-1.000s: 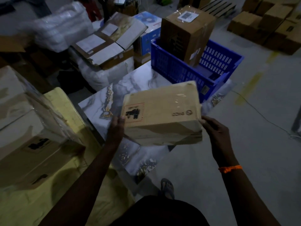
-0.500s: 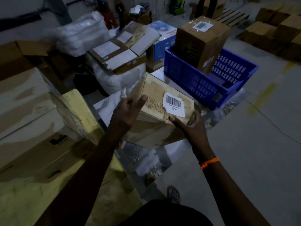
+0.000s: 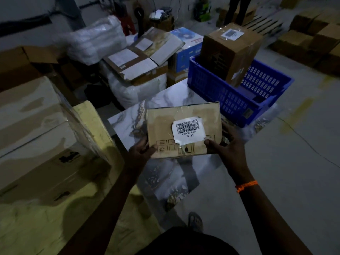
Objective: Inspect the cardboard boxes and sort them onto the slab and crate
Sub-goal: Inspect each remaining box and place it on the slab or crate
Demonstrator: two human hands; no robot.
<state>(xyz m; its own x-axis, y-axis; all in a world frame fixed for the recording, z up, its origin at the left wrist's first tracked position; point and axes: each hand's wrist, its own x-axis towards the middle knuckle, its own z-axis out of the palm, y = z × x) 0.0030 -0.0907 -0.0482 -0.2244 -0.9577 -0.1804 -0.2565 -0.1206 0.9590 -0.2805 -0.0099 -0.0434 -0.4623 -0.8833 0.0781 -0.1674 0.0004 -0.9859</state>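
Marble slab [image 3: 163,100] in front, blue crate [image 3: 217,96] on its far end, tall cardboard box [image 3: 230,52] standing inside. Smaller cardboard box [image 3: 165,129] held above slab: left hand [image 3: 141,151] grips lower-left corner, right hand [image 3: 227,147] lower-right. Barcode label [image 3: 188,130] faces camera.

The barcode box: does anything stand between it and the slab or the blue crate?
Nothing visible. The barcode box hangs over bare slab. In the blue crate a tall box fills the left part; the rest looks free.
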